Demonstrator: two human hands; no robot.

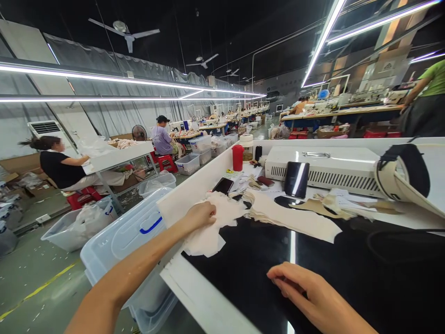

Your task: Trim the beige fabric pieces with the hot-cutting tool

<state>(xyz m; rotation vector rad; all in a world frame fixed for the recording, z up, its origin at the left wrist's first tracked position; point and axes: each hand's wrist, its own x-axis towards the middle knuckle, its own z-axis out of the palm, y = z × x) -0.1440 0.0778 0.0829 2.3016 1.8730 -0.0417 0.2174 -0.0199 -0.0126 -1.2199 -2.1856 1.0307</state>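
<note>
My left hand (199,215) reaches out to a pile of cream fabric pieces (222,218) at the left edge of the white worktable (194,287), fingers closed on the top piece. My right hand (306,292) rests near the front, fingers together and curled lightly on black cloth (250,264) that covers the table surface; nothing shows in it. More cream cut pieces (295,218) lie spread beyond the hands.
A white machine box (327,169), a dark curved piece (296,179), a phone (223,185), a red cup (238,157) and a tape roll (399,174) stand behind. Clear plastic bins (121,236) sit left on the floor. Other people work at far tables.
</note>
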